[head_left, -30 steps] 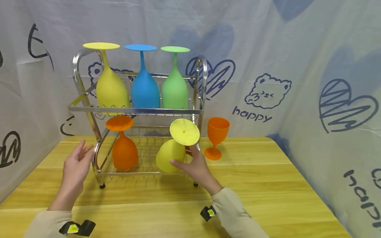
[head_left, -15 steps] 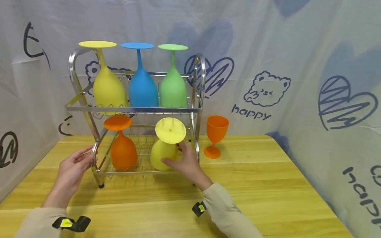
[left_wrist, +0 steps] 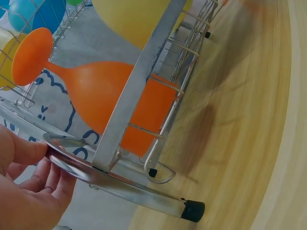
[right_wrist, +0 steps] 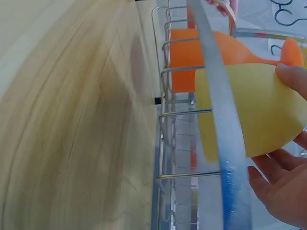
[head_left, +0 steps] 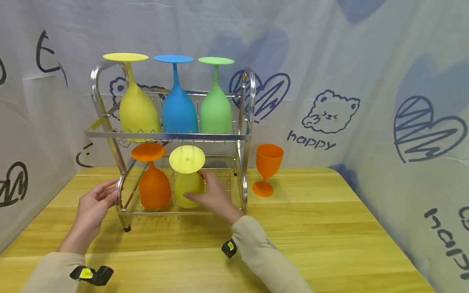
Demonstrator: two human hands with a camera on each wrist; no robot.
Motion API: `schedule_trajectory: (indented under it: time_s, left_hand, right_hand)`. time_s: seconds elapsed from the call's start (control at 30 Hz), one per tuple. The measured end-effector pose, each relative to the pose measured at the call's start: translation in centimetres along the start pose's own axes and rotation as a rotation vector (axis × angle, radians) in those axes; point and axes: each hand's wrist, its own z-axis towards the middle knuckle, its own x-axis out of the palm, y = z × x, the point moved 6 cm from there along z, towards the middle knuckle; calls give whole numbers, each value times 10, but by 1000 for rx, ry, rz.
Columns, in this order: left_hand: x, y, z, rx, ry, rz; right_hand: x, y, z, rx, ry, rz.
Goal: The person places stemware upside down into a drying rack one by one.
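A two-tier metal rack (head_left: 216,137) stands on the table. My left hand (head_left: 89,209) grips its left side post; in the left wrist view the thumb and fingers close round the metal tube (left_wrist: 72,160). On the lower tier, my right hand (head_left: 218,197) holds a yellow goblet (head_left: 188,191) upside down by its bowl, foot up and leaning forward. Its rim is at the wires in the right wrist view, where thumb and fingers lie on either side of the yellow bowl (right_wrist: 254,108). Just left of it, an upside-down orange goblet (head_left: 154,189) sits on the same tier.
Upside-down yellow (head_left: 138,108), blue (head_left: 179,108) and green (head_left: 216,110) goblets line the upper tier. An upright orange goblet (head_left: 269,160) stands on the wooden table (head_left: 311,228), right of the rack. A printed curtain (head_left: 318,49) hangs behind.
My right hand has moved the yellow goblet left along the lower tier, close to the orange one. My left hand has come onto the rack's left post and now grips it.
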Motion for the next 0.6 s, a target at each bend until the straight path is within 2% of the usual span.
schedule_trajectory:
  time_s: [0.17,0.43,0.6]
  left_hand:
    - [0,0,0,6,-5,55]
    - [0,0,-2,22,-7,68]
    - [-1,-1,-2,34,-13,57]
  right_hand:
    - [9,-7,13,8,38,22]
    - [19,-15,27,84,39,13]
    - [25,-17,31,96,47,1]
